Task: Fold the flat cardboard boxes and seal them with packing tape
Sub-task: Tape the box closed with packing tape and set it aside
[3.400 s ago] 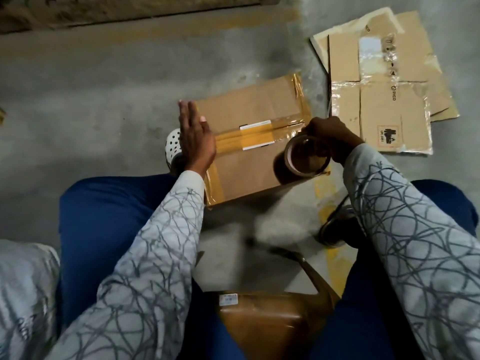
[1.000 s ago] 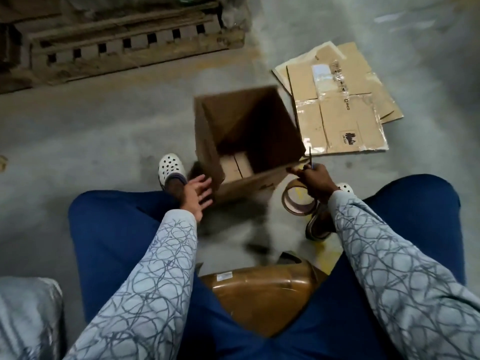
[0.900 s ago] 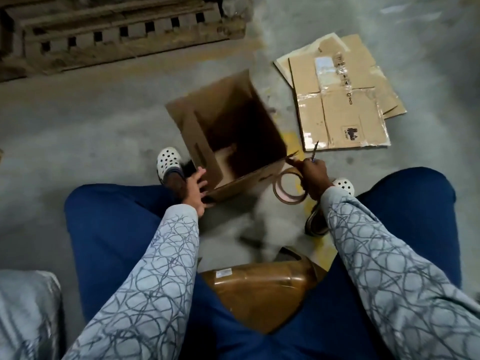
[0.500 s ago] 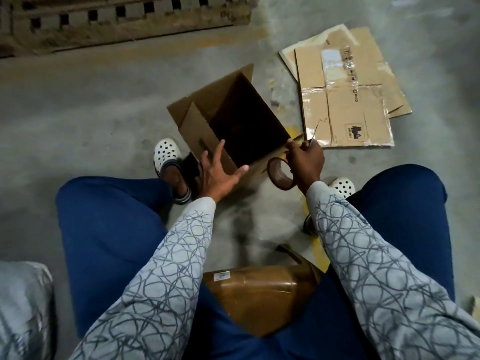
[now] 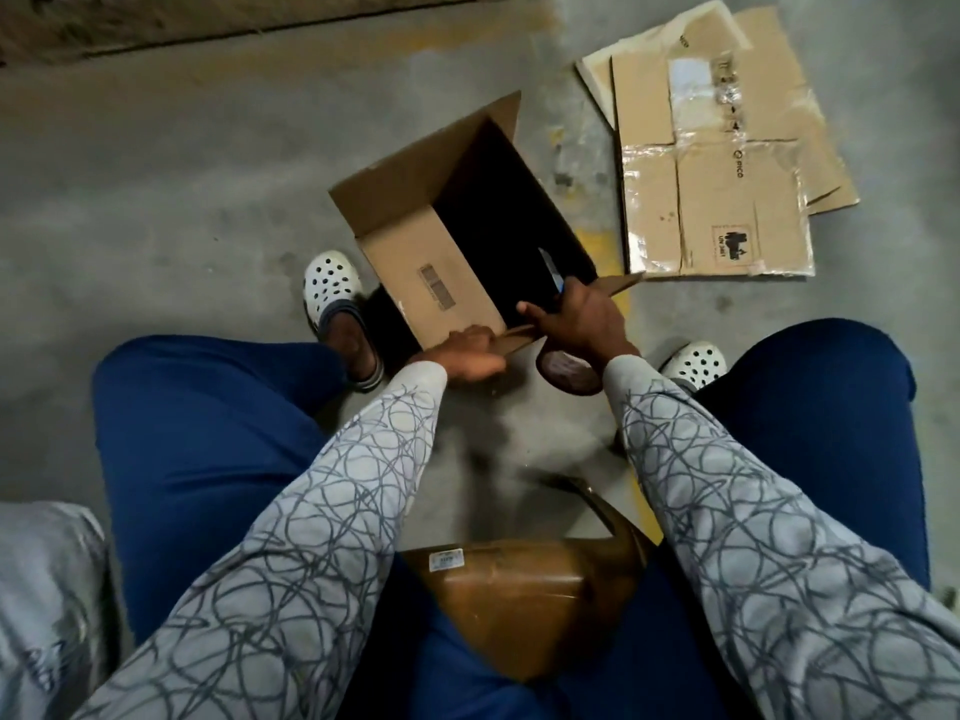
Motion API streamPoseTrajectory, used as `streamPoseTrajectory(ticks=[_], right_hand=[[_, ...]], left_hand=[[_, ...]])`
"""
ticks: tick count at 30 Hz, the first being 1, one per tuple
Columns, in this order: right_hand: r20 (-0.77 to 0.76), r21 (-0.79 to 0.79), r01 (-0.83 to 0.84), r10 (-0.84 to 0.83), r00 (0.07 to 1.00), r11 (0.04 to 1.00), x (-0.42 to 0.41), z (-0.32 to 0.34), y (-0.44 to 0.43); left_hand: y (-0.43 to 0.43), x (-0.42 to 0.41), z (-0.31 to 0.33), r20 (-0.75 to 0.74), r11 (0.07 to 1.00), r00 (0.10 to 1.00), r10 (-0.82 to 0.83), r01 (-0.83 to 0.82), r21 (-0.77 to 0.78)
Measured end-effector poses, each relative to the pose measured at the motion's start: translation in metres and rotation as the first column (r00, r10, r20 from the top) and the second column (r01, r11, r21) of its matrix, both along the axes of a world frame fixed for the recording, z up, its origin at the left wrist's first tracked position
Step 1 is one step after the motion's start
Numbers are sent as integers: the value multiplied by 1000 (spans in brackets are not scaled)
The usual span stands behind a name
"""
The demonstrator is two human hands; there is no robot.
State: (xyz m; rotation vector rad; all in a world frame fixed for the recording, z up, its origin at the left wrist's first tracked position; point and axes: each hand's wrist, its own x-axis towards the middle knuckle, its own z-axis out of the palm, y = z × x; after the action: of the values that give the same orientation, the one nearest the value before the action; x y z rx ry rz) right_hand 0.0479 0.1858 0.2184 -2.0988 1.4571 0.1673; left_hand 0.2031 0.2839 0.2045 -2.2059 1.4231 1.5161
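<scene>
both hands have come onto the near flap [image 5: 621, 283]: my left hand [image 5: 462, 353] pinches its edge to fold it, my right hand [image 5: 582, 317] steadies it while curled round the tape roll [image 5: 569, 371] and scissors [image 5: 549, 270], kept ready for sealing. the box [image 5: 436, 272] sits open-mouthed between my feet; flat cardboard [image 5: 727, 189] waits beyond.

Both your arms reach forward and down between your knees to the near side of the open box [image 5: 431, 283]. Your left hand [image 5: 462, 350] is at the box's near-left corner, fingers curled over the edge of its near flap. Your right hand [image 5: 576, 319] is just right of it on the same flap, fisted, with the thumb stretched toward the left hand. A blade [image 5: 550, 270] pokes up from the fist, and the tape roll [image 5: 566, 368] hangs beneath it.
</scene>
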Motion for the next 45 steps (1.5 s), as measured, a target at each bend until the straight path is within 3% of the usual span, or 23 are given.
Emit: streamPoseTrajectory(ticks=[4,9,12,15,17,20,25,29,30,32,33,34,35,36,37,38,39,40,42,45], right_hand=[[235,-40,85,-73,969,996,14,2,-9],[475,-235,293,-153,866,927,20,18,-11],[391,-205,276,-180,903,939,16,22,-29],[196,-91,178,-158,968,980,10,24,-49],[29,-21,8,-7,1000,1000,15,23,-50],[-154,-1,-215,213,965,977,29,19,-40],[-175,16,-282,280,944,959,36,20,-44],[-80,134,-230,242,967,964,41,26,-52],[-64,169,-229,243,968,959,41,27,-55],[-56,219,-239,256,965,946,36,27,-60],[-43,247,-225,242,969,942,34,27,-62],[-25,276,-203,218,976,940,31,26,-63],[-3,294,-187,196,981,937,29,26,-63],[14,303,-178,182,983,936,28,24,-62],[31,306,-169,168,985,937,27,22,-62],[46,306,-161,155,987,938,27,22,-61],[60,310,-158,147,987,937,27,21,-60],[66,317,-160,147,987,935,26,21,-60],[64,286,-168,157,986,943,27,18,-59],[75,72,-139,133,988,988,35,11,-48]], left_hand=[[-13,24,11,-46,994,993,108,-109,-25],[-21,49,3,-112,983,978,177,-181,-25],[-19,44,3,-111,982,978,177,-183,-41],[-13,38,3,-125,978,972,201,-207,-39],[-9,32,7,-120,976,971,207,-213,-43],[-9,27,5,-73,974,975,209,-214,-71],[-19,46,5,-155,958,949,273,-283,-43],[-30,62,10,-265,975,939,221,-207,82],[-33,67,12,-332,968,912,240,-202,146],[-41,78,16,-550,911,726,412,-328,250],[-48,82,16,-609,868,628,484,-430,247],[-56,81,16,-623,837,605,496,-524,158],[-64,79,15,-563,825,694,449,-564,-37],[-71,75,15,-393,837,852,347,-470,-280],[-79,69,9,-126,876,979,161,-200,-440],[-82,60,3,156,884,986,-63,127,-450],[-80,52,-8,345,853,909,-236,364,-374],[-78,47,-18,425,830,842,-332,475,-293],[-72,45,-34,447,844,813,-373,498,-201],[-70,56,-47,325,918,914,-243,325,-228]])
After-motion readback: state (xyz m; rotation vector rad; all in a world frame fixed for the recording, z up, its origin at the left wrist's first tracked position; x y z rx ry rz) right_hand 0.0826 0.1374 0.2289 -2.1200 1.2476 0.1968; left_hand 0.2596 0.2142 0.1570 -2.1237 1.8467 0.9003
